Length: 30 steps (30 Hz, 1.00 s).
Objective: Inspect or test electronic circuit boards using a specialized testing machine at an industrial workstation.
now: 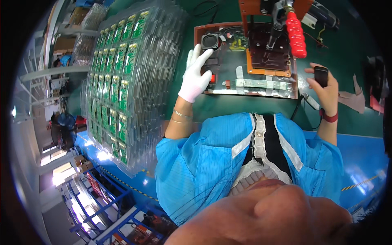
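Note:
My left hand (195, 77), in a white glove, reaches over the left edge of a brown-edged test fixture (228, 87). Its fingers are stretched out and hold nothing. The thumb is beside a red push button (212, 79), and the fingertips are close to a round speaker (210, 41). To the right of the fixture, my bare right hand (330, 92) is curled round a small black rounded device (321, 76), whose exact kind I cannot make out. A toggle clamp with a red ribbed handle (296, 34) stands above a dark press block (267, 49) on an orange base.
Tall stacked clear plastic trays (157, 69) of green circuit boards stand on the left. A green circuit board (239, 43) and a taped pale strip (261, 84) lie on the fixture. A cable with a grey plug (311, 101) and paper scraps (353, 100) lie on the green table.

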Tool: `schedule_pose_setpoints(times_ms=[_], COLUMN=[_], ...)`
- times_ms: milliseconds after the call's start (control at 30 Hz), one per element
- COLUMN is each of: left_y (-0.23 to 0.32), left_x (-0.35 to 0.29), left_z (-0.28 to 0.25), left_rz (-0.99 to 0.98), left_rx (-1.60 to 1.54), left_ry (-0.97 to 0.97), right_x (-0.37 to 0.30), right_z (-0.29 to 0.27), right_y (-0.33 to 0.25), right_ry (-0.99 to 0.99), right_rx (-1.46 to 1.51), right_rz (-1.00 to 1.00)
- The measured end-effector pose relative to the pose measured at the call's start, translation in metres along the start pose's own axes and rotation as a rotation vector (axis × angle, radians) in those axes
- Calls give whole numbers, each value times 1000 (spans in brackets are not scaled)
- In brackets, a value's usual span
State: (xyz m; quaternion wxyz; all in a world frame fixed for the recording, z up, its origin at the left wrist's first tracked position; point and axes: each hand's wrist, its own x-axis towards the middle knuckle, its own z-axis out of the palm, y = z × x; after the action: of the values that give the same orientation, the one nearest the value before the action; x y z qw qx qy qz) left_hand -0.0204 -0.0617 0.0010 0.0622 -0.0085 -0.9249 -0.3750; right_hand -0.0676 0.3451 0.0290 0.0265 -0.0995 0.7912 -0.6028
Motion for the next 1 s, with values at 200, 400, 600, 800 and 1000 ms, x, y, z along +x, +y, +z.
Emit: schedule_pose_setpoints(times_ms=[200, 400, 600, 800, 1000], left_y=[7, 11, 12, 12, 13], left_x=[3, -1, -1, -1, -1], left_z=[8, 8, 7, 7, 7], left_rz=[8, -2, -3, -4, 5], left_rx=[-150, -109, -169, -182, -200], left_ry=[185, 227, 230, 228, 227], right_x=[-19, -24, -19, -22, -22], right_z=[14, 24, 28, 31, 30], right_y=[21, 21, 21, 10, 9], right_ry=[-27, -98, -40, 5, -23], right_rx=[-1, -22, -101, -163, -224], right_rz=[-42, -4, -50, 73, 87])
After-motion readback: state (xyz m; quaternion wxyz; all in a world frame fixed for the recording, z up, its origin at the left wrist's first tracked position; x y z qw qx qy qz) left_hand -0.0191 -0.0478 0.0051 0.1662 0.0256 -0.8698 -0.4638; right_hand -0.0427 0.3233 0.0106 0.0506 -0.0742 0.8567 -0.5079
